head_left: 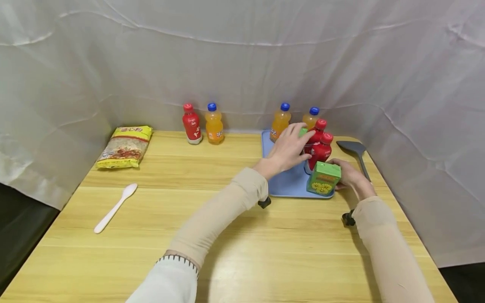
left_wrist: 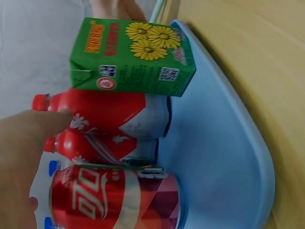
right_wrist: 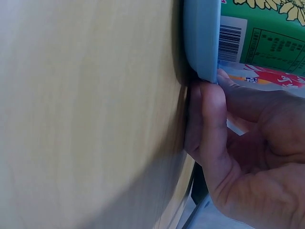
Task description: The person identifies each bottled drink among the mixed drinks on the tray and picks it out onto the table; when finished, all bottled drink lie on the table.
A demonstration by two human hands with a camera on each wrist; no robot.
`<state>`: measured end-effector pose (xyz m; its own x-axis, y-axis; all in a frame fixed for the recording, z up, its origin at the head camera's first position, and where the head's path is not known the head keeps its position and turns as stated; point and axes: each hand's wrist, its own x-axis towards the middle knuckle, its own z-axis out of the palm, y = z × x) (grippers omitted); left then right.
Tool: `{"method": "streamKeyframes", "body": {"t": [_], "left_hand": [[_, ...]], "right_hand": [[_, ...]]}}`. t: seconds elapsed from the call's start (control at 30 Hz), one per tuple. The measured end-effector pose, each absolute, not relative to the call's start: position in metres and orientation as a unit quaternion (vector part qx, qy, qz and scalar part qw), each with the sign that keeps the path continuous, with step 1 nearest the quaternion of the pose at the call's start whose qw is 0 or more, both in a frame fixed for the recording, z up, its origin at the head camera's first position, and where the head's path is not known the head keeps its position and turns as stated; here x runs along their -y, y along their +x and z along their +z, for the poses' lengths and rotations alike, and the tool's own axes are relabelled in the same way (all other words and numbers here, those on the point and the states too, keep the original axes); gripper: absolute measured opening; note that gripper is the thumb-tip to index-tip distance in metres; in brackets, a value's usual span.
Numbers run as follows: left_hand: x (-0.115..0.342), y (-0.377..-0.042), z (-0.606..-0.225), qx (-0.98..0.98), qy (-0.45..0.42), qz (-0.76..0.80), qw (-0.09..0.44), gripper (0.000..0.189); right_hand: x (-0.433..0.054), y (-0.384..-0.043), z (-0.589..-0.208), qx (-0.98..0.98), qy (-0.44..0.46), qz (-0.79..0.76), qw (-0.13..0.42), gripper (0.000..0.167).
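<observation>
A blue tray [head_left: 285,185] on the table bears orange drink bottles [head_left: 280,122], red bottles [head_left: 321,148], a green drink carton [head_left: 324,179] and a red cola can [left_wrist: 119,198]. My left hand [head_left: 289,147] is over the tray with fingers spread, and its thumb tip appears to touch a red bottle in the left wrist view. That hand hides the can from the head view. At the tray's right side, my right hand [right_wrist: 257,143] pinches the rim, with curled fingers beneath and the thumb above. The carton stands just beside the right thumb.
Behind the right hand lies a dark grey spatula [head_left: 354,149]. Another red bottle [head_left: 192,125] and orange drink bottle [head_left: 214,125] stand at the back. A yellow food packet [head_left: 126,147] and white spoon [head_left: 115,208] lie on the left. Grey cloth [head_left: 235,63] encloses the table.
</observation>
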<state>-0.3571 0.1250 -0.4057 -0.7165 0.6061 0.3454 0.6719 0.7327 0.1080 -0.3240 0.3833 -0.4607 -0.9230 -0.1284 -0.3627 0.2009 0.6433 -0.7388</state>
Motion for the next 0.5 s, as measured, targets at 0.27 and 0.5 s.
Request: {"method": "streamKeyframes", "body": {"t": [0.27,0.5], "left_hand": [[-0.145,-0.358,-0.416,0.928,-0.336,-0.07,0.146,0.074],[-0.157,-0.361,-0.421,0.932,-0.322,-0.075,0.147,0.072]], "right_hand": [[-0.382,-0.324,-0.459,-0.879,0.022,-0.433,0.2,0.045],[-0.38,-0.323,-0.458,-0.878,0.026,-0.433,0.201,0.043]]}}
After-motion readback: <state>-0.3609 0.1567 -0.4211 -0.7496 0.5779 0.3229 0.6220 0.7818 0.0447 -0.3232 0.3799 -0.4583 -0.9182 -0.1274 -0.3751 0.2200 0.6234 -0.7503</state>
